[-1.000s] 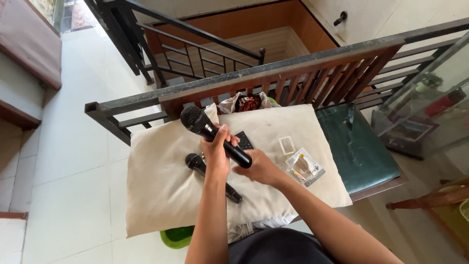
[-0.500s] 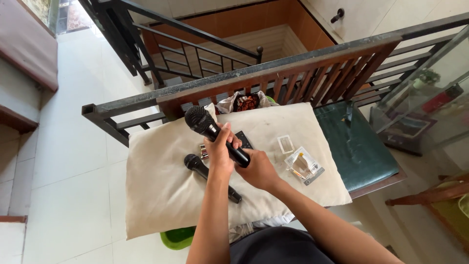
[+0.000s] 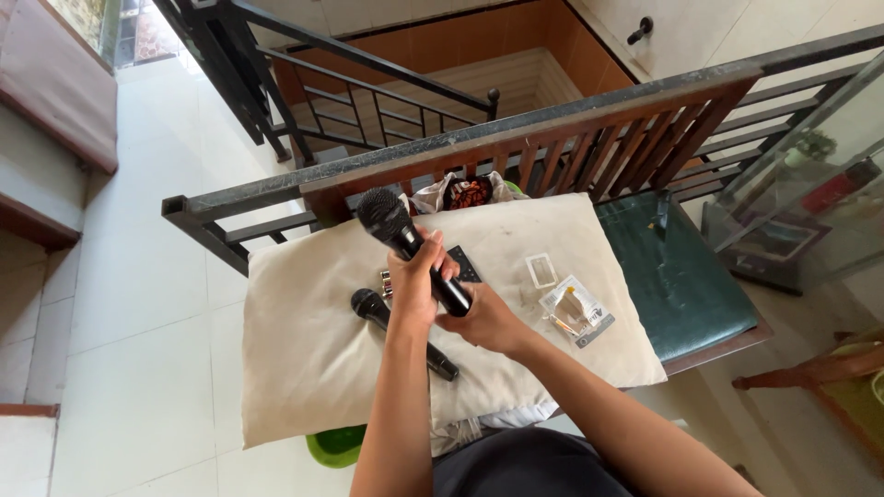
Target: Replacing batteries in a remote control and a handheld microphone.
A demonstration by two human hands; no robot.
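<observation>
My left hand (image 3: pixel 413 281) grips the middle of a black handheld microphone (image 3: pixel 391 224), its mesh head pointing up and left. My right hand (image 3: pixel 485 320) holds the bottom end of the same microphone's handle. A second black microphone (image 3: pixel 371 306) lies on the beige pillow (image 3: pixel 304 350) just below my left hand, partly hidden by my forearm. Small batteries (image 3: pixel 386 280) lie on the pillow beside my left hand. A black remote control (image 3: pixel 464 265) peeks out behind my hands.
A clear plastic packet (image 3: pixel 575 313) and a small clear square piece (image 3: pixel 540 271) lie on the pillow's right side. A green seat cushion (image 3: pixel 672 276) sits to the right, a wooden and metal railing (image 3: pixel 516 138) behind, a crumpled bag (image 3: pixel 465 193) at the pillow's back edge, and a green object (image 3: pixel 333 447) below.
The held microphone has tilted more upright, its head rising toward the railing. My right hand stays at the handle's bottom end. The batteries beside my left hand have come into sight.
</observation>
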